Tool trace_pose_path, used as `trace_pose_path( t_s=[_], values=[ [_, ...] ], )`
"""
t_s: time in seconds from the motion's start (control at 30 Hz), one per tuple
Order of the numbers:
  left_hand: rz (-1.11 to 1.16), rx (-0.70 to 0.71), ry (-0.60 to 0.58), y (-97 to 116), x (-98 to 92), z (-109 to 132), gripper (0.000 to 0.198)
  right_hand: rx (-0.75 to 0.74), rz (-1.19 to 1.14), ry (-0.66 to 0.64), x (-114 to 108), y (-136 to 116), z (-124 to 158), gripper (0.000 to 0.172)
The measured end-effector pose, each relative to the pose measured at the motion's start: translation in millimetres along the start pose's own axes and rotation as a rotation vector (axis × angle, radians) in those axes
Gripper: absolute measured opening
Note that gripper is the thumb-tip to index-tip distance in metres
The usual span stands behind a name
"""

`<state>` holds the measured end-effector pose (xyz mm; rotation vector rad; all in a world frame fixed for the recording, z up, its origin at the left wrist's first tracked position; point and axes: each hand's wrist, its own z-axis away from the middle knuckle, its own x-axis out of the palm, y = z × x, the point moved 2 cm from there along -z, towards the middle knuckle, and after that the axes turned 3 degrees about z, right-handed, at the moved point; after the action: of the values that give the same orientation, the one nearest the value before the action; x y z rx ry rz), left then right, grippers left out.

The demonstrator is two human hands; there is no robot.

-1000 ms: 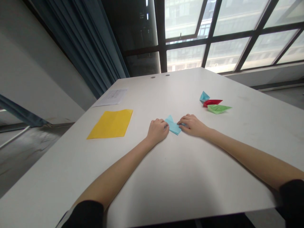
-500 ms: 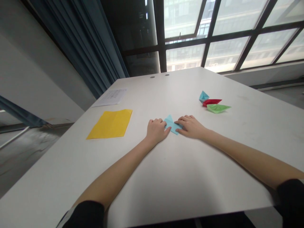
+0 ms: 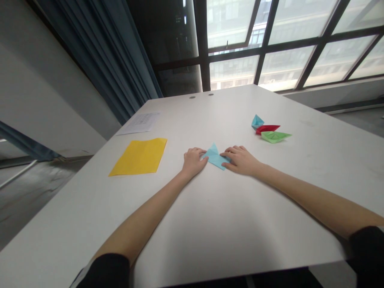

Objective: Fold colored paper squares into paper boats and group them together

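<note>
A folded light-blue paper [image 3: 215,157] lies on the white table between my hands, with a pointed flap at its far side. My left hand [image 3: 193,161] touches its left corner, thumb and forefinger closed on the edge. On its right part rest the fingertips of my right hand [image 3: 241,161], with thumb and forefinger a little apart over the paper.
Folded paper boats in blue [image 3: 257,122], red [image 3: 268,129] and green [image 3: 275,137] sit together at the right. Yellow sheets [image 3: 139,157] lie at the left on the table [image 3: 192,224], with a printed page [image 3: 140,123] behind them.
My left hand has slid a little to the left, toward the paper's left corner, uncovering more of the blue paper. My right hand has hardly moved.
</note>
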<state>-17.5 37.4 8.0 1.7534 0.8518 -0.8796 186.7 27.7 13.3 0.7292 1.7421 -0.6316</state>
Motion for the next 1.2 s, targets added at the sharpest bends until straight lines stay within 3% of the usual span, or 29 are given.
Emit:
trace_pose_path(
  t_s=[0.2, 0.53, 0.83, 1.2],
  values=[
    [0.051, 0.112, 0.046, 0.9, -1.4, 1.0, 0.018, 0.003, 0.005, 0.008, -0.7, -1.4, -0.5, 0.043],
    [-0.069, 0.423, -0.048, 12.4, 0.7, 8.4, 0.024, -0.006, -0.005, 0.028, 0.5, -0.9, -0.9, 0.042],
    [-0.185, 0.444, -0.078, 18.9, -2.1, 10.9, 0.021, -0.174, -0.095, 0.078, 1.3, -3.3, -0.9, 0.027],
    [-0.233, 0.406, -0.102, 23.2, -4.0, 12.4, 0.022, -0.313, -0.263, 0.099, 0.4, -3.9, 0.5, 0.026]
  ],
)
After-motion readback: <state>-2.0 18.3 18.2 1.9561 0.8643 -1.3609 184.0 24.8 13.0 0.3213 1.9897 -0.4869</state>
